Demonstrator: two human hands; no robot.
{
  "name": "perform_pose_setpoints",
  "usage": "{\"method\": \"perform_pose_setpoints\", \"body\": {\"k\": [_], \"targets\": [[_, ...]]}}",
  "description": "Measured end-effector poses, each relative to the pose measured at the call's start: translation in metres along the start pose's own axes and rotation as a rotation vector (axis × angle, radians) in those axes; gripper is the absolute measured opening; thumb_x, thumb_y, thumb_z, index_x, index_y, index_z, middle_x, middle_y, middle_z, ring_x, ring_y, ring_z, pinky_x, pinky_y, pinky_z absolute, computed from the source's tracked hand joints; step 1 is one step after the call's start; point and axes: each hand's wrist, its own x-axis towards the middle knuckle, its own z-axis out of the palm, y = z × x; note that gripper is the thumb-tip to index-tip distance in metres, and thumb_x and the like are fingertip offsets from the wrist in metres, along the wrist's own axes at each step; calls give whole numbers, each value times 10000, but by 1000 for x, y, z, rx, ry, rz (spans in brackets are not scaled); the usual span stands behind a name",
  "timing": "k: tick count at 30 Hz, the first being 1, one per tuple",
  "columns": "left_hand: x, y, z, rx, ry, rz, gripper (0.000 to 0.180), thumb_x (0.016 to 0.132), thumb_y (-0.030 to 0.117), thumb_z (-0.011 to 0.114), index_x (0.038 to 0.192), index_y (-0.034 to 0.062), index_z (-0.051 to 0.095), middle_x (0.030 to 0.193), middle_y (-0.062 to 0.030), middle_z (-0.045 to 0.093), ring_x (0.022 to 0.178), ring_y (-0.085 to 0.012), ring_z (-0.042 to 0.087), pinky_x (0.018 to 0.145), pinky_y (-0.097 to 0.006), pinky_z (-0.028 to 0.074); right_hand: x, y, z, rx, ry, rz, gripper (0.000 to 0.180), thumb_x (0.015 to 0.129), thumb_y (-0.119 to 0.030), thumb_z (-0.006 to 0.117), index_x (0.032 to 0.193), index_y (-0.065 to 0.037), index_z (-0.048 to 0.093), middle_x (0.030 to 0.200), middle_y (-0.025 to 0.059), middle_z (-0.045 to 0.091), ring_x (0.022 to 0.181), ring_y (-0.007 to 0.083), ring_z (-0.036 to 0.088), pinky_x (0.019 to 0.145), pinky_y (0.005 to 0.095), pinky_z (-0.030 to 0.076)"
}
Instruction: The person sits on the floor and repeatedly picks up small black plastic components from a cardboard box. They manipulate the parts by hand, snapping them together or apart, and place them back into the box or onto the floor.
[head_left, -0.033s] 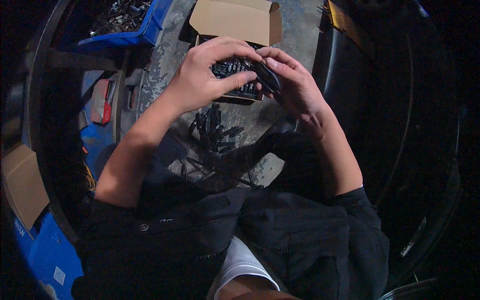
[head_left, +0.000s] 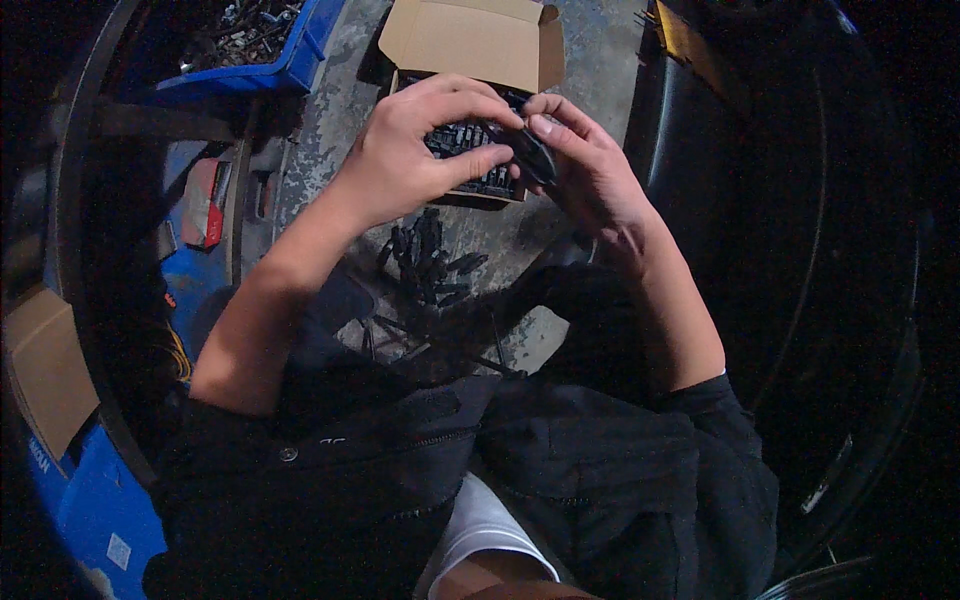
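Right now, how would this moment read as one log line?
left hand: gripping small black part | right hand: pinching same part | below: open cardboard box, loose black pieces

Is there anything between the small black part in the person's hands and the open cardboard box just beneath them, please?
Nothing visible stands between them. The left hand and right hand pinch the small black part directly over the open cardboard box, whose flap is folded back. The loose pile of black parts lies on the floor nearer the person, aside.
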Motion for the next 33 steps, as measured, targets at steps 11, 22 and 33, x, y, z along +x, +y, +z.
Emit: {"method": "perform_pose_setpoints", "body": {"k": [11,22,33], "targets": [[0,-2,-1,143,164,144,221,750,78,794,956,93,716,1064,-73,683,977,-236,679,811,-328,546,-11,-3,1,-459,11,-359,409,844,-167,783,1191,-26,620,1080,47,655,951,121,623,842,267,501],[-4,7,21,-218,290,-255,225,890,195,747,1043,35,704,930,-67,735,859,-136,705,785,-271,554,-14,3,5,-646,17,-606,420,826,-114,791,1189,9,619,1119,70,677,1040,170,649,957,328,510],[-7,7,26,-605,237,-468,319,943,211,693,1142,-32,635,958,-117,735,884,-125,699,791,-239,561,-20,3,12,-644,159,-567,387,778,-100,824,1117,-3,666,996,80,710,903,133,672,800,277,541]]}}
